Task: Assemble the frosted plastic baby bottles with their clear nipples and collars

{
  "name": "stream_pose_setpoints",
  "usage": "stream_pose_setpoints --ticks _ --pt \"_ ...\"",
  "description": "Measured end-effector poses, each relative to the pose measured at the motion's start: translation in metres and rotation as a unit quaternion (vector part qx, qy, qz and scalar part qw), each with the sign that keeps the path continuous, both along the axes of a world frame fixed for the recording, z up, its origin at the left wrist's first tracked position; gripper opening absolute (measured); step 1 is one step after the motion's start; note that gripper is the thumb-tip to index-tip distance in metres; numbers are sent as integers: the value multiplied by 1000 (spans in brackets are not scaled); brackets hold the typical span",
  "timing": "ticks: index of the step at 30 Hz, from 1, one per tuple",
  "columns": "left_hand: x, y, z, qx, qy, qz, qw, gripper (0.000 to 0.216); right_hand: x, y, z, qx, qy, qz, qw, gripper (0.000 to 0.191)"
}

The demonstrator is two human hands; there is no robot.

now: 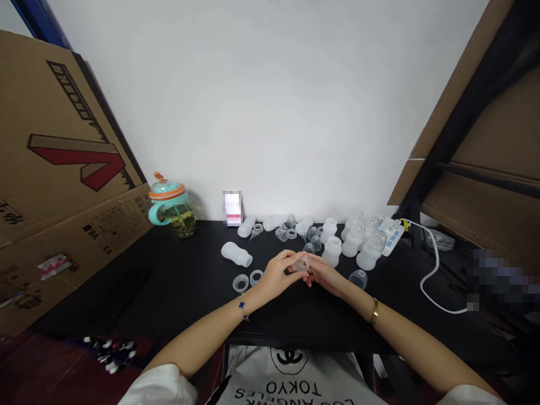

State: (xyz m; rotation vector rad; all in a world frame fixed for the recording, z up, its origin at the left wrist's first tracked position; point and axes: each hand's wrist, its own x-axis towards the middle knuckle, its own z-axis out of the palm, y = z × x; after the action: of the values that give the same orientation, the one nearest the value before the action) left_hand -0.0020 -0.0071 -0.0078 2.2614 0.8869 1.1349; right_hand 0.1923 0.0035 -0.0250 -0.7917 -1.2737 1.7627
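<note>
Over the black table [169, 292], my left hand [276, 275] and my right hand [323, 277] meet, fingers curled. Together they pinch a small clear ring-shaped bottle part [302, 263]. Two clear rings [248, 280] lie just left of my left hand. A clear dome cap [358, 278] rests to the right of my right hand. One white bottle [236, 254] lies on its side beyond the rings. Upright capped bottles [363, 239] stand in a group at the back right, with loose caps and nipples [291, 232] scattered along the wall.
A teal and orange lidded jar [172, 211] stands at the back left. A large cardboard box [59, 180] leans on the left. A white power strip [392, 235] with its cable [432, 275] lies at the right, beside a dark shelf frame [464, 112].
</note>
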Motion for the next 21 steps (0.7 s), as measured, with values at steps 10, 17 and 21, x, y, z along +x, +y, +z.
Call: stream_pose_setpoints --ticks 10,17,21 --pt "-1 0 1 -7 6 2 1000 49 -1 -1 0 13 -13 -15 1000 37" --pt "0 0 3 -42 -31 4 999 50 -1 1 -1 3 -2 -12 1000 37" --pt "1 0 5 -86 -75 -6 993 42 0 -1 2 -8 11 -5 1000 35"
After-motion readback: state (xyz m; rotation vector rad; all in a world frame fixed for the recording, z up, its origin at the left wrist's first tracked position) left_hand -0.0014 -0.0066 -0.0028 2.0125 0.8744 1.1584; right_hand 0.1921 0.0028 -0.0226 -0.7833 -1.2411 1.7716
